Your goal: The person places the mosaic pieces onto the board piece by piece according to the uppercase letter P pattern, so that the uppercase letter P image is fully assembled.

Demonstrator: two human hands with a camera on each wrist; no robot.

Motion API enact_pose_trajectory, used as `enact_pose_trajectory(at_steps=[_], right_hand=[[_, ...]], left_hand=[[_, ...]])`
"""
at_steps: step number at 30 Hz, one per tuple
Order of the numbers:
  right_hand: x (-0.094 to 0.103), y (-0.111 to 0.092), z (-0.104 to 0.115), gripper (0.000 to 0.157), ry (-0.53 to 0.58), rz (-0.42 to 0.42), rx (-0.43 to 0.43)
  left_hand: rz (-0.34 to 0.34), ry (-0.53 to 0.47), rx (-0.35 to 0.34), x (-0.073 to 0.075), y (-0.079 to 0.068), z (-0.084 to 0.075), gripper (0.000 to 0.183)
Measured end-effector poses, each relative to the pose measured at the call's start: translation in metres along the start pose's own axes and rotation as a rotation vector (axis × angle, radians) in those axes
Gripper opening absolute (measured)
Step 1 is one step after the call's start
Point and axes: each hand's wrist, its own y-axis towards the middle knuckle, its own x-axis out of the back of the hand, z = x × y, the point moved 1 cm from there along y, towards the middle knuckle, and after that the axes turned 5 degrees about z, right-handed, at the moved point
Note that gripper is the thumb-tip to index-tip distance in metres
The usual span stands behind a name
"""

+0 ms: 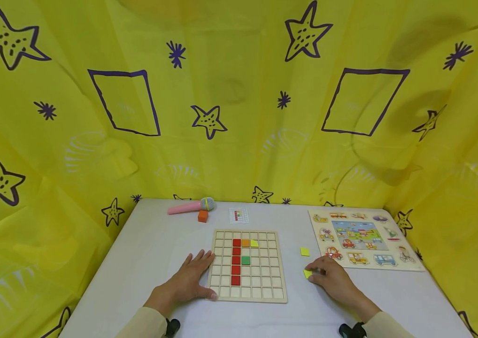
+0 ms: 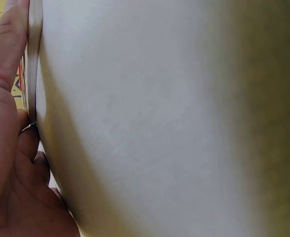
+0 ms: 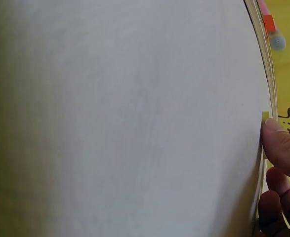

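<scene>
My left hand (image 1: 188, 279) lies at the left side of the wooden grid board (image 1: 266, 271), fingers spread, thumb at its lower left corner. In the left wrist view the thumb (image 2: 6, 54) lies along the board's edge (image 2: 33, 64). On the board, red tiles (image 1: 236, 260) form a column, with an orange tile (image 1: 245, 242), a yellow tile (image 1: 254, 243) and a green tile (image 1: 245, 260) to its right. Right of the board, my right hand (image 1: 334, 280) pinches another yellow tile (image 1: 307, 273) between thumb and forefinger, close over the table; its corner (image 3: 266, 115) shows beyond the thumb.
A loose yellow tile (image 1: 304, 251) lies just behind my right hand. Further right is a wooden vehicle puzzle (image 1: 366, 258). Behind the board are a small pattern card (image 1: 239, 216), an orange block (image 1: 203, 216) and a pink toy microphone (image 1: 186, 207). Yellow curtains (image 1: 239, 159) enclose the white table.
</scene>
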Motion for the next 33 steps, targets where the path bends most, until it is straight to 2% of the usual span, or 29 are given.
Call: enact_pose_trajectory(at_steps=[8,12,16,25,33], right_hand=[[-0.004,0.0018,-0.0003,0.023,-0.001,-0.01,0.0],[-0.0047,0.001,0.0,0.018,-0.014,-0.028,0.039],[-0.0052,0.0003,-0.0001,0.018,-0.005,-0.044,0.028],[-0.0052,0.0017,0.0034,0.023,0.167,-0.035,-0.061],[-0.0056,0.0057,0.008,0.021,0.184,-0.056,-0.067]], left_hand=[[-0.002,0.002,0.004,0.0,0.0008,0.0011,0.117],[-0.002,-0.008,0.003,0.0007,0.0005,0.001,0.117],[0.0,-0.004,-0.002,-0.0005,0.0006,0.0016,0.117],[0.0,-0.012,-0.012,-0.0007,0.0002,0.0013,0.117],[0.0,-0.006,-0.006,0.0006,-0.0004,0.0001,0.117]])
